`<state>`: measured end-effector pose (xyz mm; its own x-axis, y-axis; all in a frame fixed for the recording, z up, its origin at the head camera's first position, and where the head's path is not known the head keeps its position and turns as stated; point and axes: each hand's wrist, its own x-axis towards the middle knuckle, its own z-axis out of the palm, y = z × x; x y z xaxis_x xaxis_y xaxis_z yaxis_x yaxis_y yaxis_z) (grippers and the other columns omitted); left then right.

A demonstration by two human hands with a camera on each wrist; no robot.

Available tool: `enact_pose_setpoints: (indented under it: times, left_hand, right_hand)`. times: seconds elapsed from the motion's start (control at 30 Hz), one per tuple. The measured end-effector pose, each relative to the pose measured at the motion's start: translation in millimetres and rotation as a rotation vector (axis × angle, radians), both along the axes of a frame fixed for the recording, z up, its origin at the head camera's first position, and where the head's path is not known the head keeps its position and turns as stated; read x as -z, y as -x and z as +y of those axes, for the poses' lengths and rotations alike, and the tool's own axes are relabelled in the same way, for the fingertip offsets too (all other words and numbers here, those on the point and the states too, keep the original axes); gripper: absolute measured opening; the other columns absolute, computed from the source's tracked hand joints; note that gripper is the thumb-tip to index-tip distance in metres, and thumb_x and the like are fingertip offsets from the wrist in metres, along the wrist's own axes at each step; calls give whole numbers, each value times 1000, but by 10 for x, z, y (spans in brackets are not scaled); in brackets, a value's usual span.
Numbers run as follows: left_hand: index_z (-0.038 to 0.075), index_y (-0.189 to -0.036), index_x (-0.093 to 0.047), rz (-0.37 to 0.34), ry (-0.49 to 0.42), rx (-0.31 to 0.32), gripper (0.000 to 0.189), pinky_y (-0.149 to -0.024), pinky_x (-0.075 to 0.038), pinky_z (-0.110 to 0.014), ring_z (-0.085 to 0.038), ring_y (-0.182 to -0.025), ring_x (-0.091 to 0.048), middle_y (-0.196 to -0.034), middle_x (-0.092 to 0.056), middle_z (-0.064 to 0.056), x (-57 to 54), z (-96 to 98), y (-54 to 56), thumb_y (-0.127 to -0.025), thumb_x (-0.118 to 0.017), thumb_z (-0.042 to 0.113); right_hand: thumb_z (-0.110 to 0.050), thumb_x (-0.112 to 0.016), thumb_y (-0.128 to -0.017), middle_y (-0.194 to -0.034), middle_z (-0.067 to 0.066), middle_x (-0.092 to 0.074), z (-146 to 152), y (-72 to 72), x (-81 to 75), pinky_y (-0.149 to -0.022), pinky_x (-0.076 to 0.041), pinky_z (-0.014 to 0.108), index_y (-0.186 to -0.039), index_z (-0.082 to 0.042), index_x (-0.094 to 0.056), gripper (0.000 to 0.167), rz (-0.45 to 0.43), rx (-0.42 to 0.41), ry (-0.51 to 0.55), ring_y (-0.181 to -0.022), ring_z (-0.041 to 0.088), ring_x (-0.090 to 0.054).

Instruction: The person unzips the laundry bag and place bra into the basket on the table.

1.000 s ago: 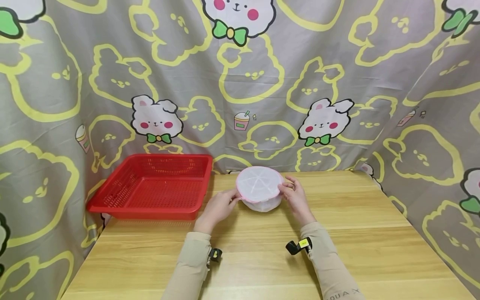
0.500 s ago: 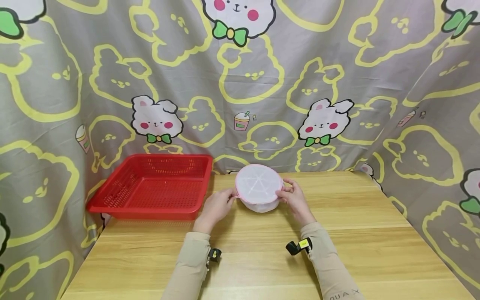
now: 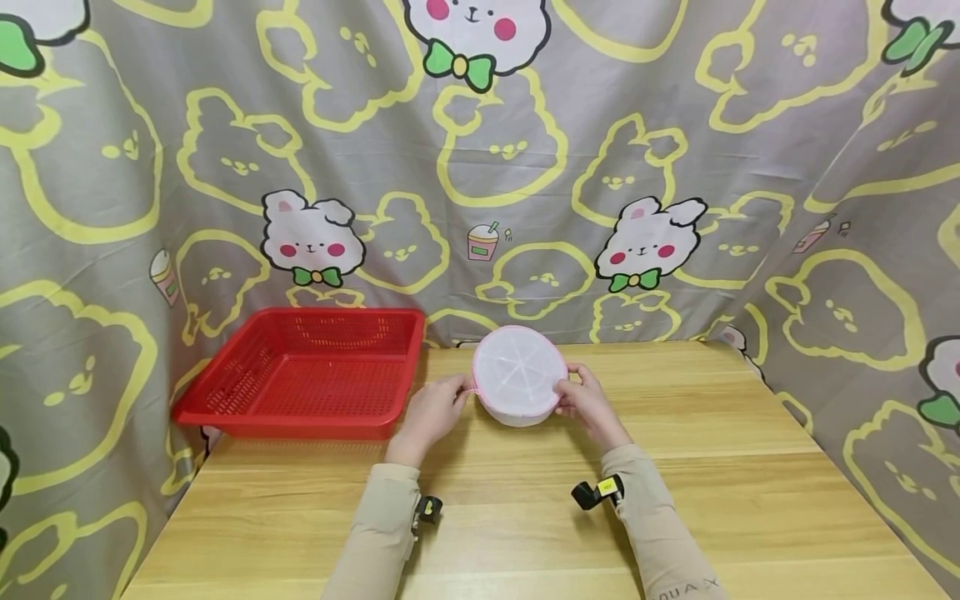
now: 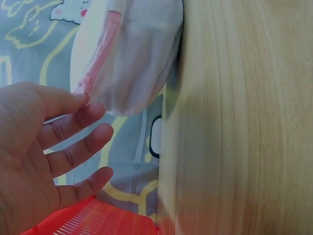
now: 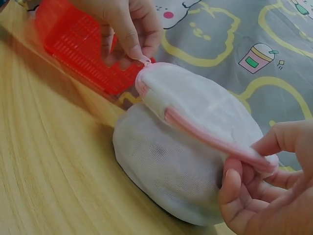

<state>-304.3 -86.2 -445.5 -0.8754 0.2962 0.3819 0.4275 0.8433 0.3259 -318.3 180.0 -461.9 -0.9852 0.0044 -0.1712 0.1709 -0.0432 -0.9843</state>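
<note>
A round white mesh laundry bag point(image 3: 520, 371) with a pink zipper edge stands toward the back of the table, its flat top tilted toward me. My left hand point(image 3: 435, 412) pinches a small pink tab at the bag's left edge between thumb and index finger. In the left wrist view its other fingers are spread apart. On the opposite side, my right hand point(image 3: 591, 407) grips the pink-trimmed rim. Its thumb lies on top and fingers are underneath, as the right wrist view shows. The pink zipper point(image 5: 210, 139) runs along the rim between both hands.
A red perforated plastic basket point(image 3: 300, 429) stands at the left of the wooden table point(image 3: 517, 517). A grey curtain point(image 3: 517, 225) with cartoon prints hangs behind the table and along both sides.
The bag's top has tipped further toward me, its far edge rising. My right fingers have shifted slightly down along the rim; the left hand keeps its pinch.
</note>
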Motion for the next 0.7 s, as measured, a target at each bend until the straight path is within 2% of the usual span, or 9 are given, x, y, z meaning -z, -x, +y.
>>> enact_pose_setpoints:
  times: [0.23,0.43,0.7]
  left_hand:
    - [18,-88,-66,30,-1,-18,7,-59,-46,-33,-14,-68,-60,-84,-70,3,-14,-5,-4,-94,-65,23]
    - [19,-90,-67,23,-8,-22,5,-58,-46,-32,-13,-67,-59,-85,-70,4,-22,0,-4,-93,-65,22]
    - [18,-93,-67,8,-5,-21,6,-63,-51,-35,-16,-74,-65,-90,-72,2,-25,15,-12,-94,-63,22]
  right_hand:
    - [-11,-60,-95,-59,-4,-60,43,-21,-13,-51,-49,19,-121,-4,-40,34,-23,-50,70,-51,7,-58]
    - [-12,-57,-98,-57,-3,-62,73,-11,-13,-49,-49,19,-115,-6,-39,25,-38,-91,152,-49,7,-60]
    - [-3,-53,-98,-56,1,-64,62,-25,-12,-49,-52,20,-107,-7,-40,17,-31,-38,275,-47,9,-62]
